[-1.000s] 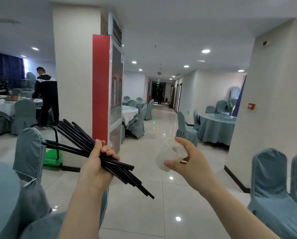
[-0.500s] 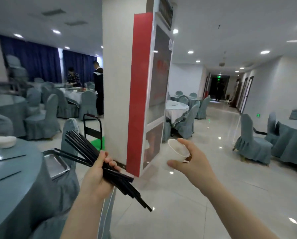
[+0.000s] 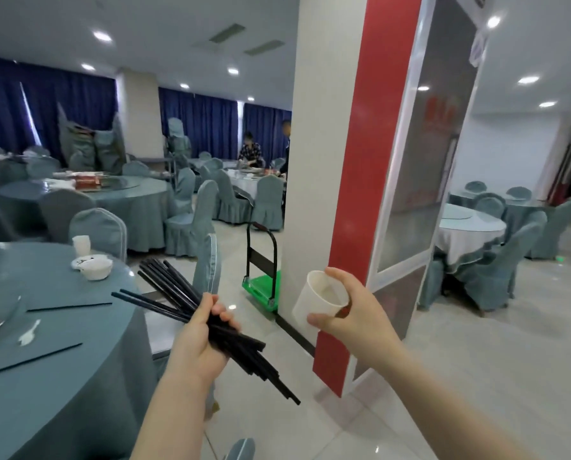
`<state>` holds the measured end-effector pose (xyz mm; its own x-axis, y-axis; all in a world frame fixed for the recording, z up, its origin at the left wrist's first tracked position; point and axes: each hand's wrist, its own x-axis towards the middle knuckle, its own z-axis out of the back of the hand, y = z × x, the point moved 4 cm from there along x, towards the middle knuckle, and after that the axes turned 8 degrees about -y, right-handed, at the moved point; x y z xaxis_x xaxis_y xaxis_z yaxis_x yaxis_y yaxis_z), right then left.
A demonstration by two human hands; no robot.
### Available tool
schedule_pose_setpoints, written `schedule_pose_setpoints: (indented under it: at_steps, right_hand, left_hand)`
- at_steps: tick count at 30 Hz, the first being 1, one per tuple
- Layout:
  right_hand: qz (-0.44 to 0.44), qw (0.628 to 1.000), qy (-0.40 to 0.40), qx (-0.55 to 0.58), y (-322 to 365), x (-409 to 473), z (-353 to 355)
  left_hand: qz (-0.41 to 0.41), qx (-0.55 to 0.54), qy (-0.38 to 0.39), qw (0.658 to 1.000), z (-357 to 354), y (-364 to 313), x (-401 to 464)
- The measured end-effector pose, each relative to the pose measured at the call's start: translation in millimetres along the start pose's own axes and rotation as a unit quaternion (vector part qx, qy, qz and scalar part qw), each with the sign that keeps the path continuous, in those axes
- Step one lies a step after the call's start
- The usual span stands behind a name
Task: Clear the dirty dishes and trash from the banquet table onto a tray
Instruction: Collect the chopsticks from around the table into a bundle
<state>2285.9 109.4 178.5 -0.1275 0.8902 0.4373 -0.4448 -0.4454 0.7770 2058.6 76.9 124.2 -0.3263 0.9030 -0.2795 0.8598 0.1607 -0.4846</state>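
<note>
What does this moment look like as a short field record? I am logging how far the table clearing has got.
left hand: left hand grips a bundle of black chopsticks
right hand: right hand holds a white paper cup, tilted
table: round table with blue cloth
still on table: two loose chopsticks, white spoon, white bowl, small white cup
nearby: green cart by the pillar
tray: partly hidden behind the chopsticks
</note>
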Motion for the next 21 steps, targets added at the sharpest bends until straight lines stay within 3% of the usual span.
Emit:
schedule_pose_setpoints:
  at_steps: [7, 12, 21]
  right_hand:
    - [0.020, 0.996, 0.065, 0.057, -77, 171, -51]
    - [0.026, 0.980, 0.164, 0.107, -130, 286, -126]
    - [0.037, 0.915, 0.353, 0.192, -138, 393, -309]
  left_hand:
    - [-0.073, -0.029, -0.057, 0.995, -20, 3, 148]
    - [-0.112, -0.055, -0.139, 0.982, -21, 11, 236]
    - [-0.237, -0.072, -0.250, 0.936, 8, -44, 333]
